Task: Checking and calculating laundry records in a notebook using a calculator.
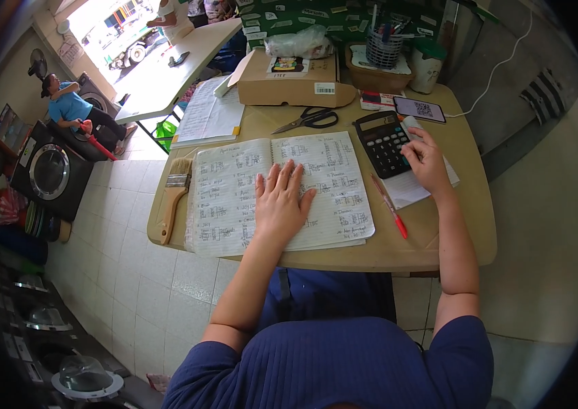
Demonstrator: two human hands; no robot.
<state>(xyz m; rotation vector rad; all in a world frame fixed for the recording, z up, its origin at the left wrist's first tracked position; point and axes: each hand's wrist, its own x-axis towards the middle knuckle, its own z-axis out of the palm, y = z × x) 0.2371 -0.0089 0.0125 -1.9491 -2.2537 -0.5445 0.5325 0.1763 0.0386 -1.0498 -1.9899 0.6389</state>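
Note:
My left hand (281,203) lies flat on an open spiral notebook (217,221) filled with handwritten lists, its fingers spread over the middle of the pages. My right hand (427,162) is at the right side of a black calculator (386,144), holding nothing that I can see. Its fingers are bent and apart, with the tips over the keys' right edge. Under the calculator and this hand rests a small white notepad (408,193). Between notebook and notepad lies a pen with a red cap (399,223).
Along the table (439,249) are a paintbrush (174,198), scissors (309,120), a cardboard box (289,78), papers (210,112), a phone (419,109) on a white cable and a pen basket (386,48). Washing machines (49,170) and a seated person (74,109) are at the left.

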